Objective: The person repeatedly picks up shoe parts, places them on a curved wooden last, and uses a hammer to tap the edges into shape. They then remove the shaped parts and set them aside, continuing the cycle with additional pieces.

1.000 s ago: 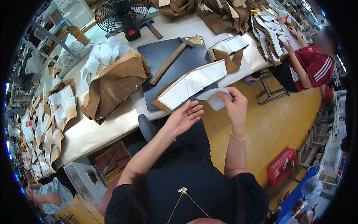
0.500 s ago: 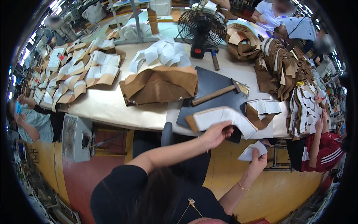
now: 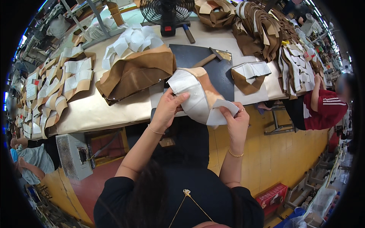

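A curved brown leather piece with a white backing (image 3: 191, 97) is lifted off the near edge of the table. My left hand (image 3: 168, 109) grips its left part between thumb and fingers. With thumb and fingers closed, my right hand (image 3: 237, 118) holds a small white backing patch (image 3: 217, 115) at the right end of the leather piece. The patch overlaps that end; whether it is stuck there I cannot tell. Beyond the piece, a hammer (image 3: 205, 60) lies on a dark board (image 3: 224, 78), its handle partly hidden.
Folded brown leather pieces (image 3: 140, 74) and white patches (image 3: 131, 41) lie to the left. A small white-and-brown piece (image 3: 249, 78) sits right of the board. Behind stand a black fan (image 3: 167, 13) and a second hammer (image 3: 188, 34). A co-worker in a red top (image 3: 321, 108) is at right.
My left hand has drawn the leather piece off the board towards me and turned it. My right hand has brought the white patch up and left to its end. The view has shifted right.
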Action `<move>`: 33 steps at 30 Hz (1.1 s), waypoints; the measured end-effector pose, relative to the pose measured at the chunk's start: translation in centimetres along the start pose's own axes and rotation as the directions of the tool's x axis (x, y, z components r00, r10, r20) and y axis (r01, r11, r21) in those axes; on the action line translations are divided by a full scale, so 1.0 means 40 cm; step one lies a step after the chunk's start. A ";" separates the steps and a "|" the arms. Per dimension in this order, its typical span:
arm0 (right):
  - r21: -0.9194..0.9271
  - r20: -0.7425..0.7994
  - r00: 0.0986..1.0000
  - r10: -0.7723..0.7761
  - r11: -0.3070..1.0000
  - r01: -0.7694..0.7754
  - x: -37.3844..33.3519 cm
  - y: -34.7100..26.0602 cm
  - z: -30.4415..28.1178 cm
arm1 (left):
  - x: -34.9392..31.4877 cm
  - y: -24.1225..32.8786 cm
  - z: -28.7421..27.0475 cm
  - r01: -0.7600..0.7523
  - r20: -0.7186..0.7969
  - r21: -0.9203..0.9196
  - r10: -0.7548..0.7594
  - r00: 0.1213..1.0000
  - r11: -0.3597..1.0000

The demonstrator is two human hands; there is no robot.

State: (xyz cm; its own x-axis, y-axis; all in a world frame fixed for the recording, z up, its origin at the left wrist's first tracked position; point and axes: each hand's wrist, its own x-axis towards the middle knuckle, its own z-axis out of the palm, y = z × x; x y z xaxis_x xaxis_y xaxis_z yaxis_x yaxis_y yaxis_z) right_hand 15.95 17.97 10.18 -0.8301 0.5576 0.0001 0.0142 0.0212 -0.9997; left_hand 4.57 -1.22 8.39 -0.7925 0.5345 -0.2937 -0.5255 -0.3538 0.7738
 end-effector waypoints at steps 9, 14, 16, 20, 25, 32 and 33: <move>-0.122 0.112 0.994 0.013 0.993 0.001 -0.019 -0.011 0.084 | -0.035 -0.105 -0.069 0.193 0.136 0.008 -0.192 0.972 0.981; -0.358 0.098 0.995 -0.015 0.932 0.049 -0.030 -0.021 0.125 | -0.032 -0.123 -0.115 0.201 0.305 -0.078 -0.169 0.937 0.976; -0.428 0.105 0.994 -0.024 0.901 0.067 -0.032 -0.030 0.131 | -0.056 -0.083 -0.060 0.202 0.241 -0.080 -0.177 0.954 0.976; -0.479 0.101 0.995 -0.016 0.875 0.063 -0.040 -0.029 0.143 | -0.051 -0.102 -0.073 0.200 0.224 -0.019 -0.191 0.956 0.980; -0.509 0.084 0.995 -0.060 0.856 0.095 -0.036 -0.019 0.144 | -0.044 -0.095 -0.056 0.183 0.197 0.079 -0.195 0.961 0.980; -0.539 0.073 0.992 -0.100 0.833 0.124 -0.038 -0.004 0.146 | -0.046 -0.102 -0.027 0.106 0.109 0.151 -0.124 0.986 0.983; -0.532 0.073 0.990 -0.117 0.836 0.138 -0.038 0.000 0.148 | -0.046 -0.103 -0.023 0.097 0.110 0.137 -0.112 0.988 0.986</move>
State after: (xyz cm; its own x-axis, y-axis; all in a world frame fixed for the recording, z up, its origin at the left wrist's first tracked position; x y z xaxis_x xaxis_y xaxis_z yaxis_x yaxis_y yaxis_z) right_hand 13.93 12.22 10.05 -0.8645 0.4893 0.1152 0.1937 0.5357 -0.8219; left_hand 7.90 -1.46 5.20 -0.6896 0.6519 -0.3155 -0.5523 -0.1916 0.8113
